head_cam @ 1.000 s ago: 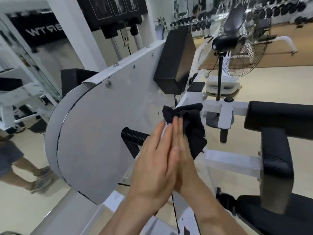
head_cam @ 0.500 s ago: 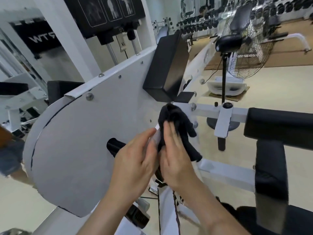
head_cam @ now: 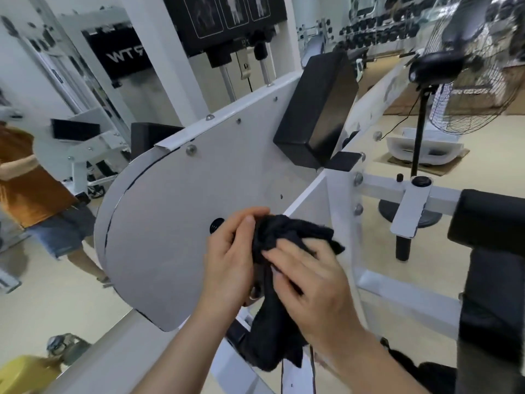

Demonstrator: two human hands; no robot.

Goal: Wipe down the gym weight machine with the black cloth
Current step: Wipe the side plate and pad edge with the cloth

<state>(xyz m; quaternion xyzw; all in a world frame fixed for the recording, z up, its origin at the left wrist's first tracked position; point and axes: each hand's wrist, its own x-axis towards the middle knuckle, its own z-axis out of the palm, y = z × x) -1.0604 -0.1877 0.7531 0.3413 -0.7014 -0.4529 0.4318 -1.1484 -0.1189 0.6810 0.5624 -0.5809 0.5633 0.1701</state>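
Two hands hold one black cloth (head_cam: 287, 237) in front of the machine's big white plate (head_cam: 176, 211). The left hand (head_cam: 230, 260) curls its fingers around the top of the cloth, right at the plate's lower right edge. The right hand (head_cam: 309, 282) lies on the cloth with bent fingers and grips it too. The rest of the cloth hangs down below both hands. A black pad (head_cam: 318, 109) sits above the plate's top right corner. A fan (head_cam: 477, 66) stands far to the right of the plate.
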